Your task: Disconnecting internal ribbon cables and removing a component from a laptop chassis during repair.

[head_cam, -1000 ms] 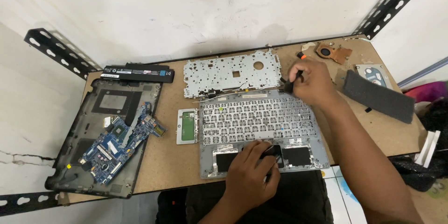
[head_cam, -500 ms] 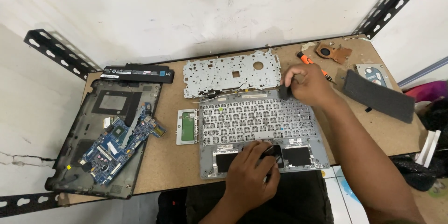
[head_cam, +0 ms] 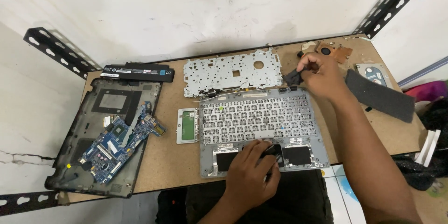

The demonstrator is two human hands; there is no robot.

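Left hand (head_cam: 252, 177) presses flat, fingers loose, on the lower edge of the keyboard frame (head_cam: 261, 126) at frame centre to steady it, while right hand (head_cam: 322, 74) pinches a small black piece (head_cam: 292, 77) at its upper-right corner.

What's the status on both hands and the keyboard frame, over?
Left hand pressing flat on keyboard frame near edge. Right hand pinching small black part at frame's far right corner. Nothing blocking.
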